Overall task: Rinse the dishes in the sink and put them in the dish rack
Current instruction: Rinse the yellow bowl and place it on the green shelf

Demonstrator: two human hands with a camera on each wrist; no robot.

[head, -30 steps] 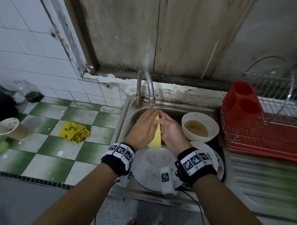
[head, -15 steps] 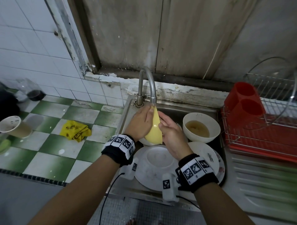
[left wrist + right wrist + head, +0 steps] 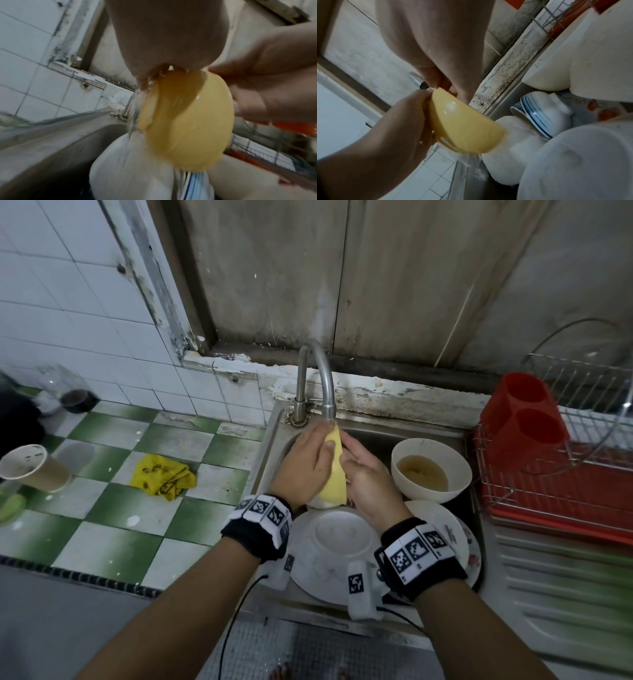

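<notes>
A yellow bowl (image 3: 336, 474) (image 3: 188, 121) (image 3: 462, 124) stands on edge right under the faucet (image 3: 322, 378) spout, over the sink (image 3: 376, 433). My left hand (image 3: 305, 463) grips its left side, thumb over the rim. On the other side my right hand (image 3: 366, 474) holds it, fingers curled against the outer wall. Water (image 3: 135, 115) runs off the bowl onto a white dish below. In the sink stand a white bowl (image 3: 428, 470) with brownish liquid, an upturned white plate (image 3: 329, 546) and a blue-striped cup (image 3: 539, 115). The wire dish rack (image 3: 565, 474) is at the right.
A red cutlery holder (image 3: 524, 412) sits in the rack's near-left corner. On the green-and-white tiled counter at the left lie a yellow cloth (image 3: 162, 474) and a paper cup (image 3: 30, 467). The steel drainboard (image 3: 565, 583) runs along the front right.
Both hands have lifted the yellow bowl up and back, so its top edge now touches the faucet spout. The other dishes have not moved.
</notes>
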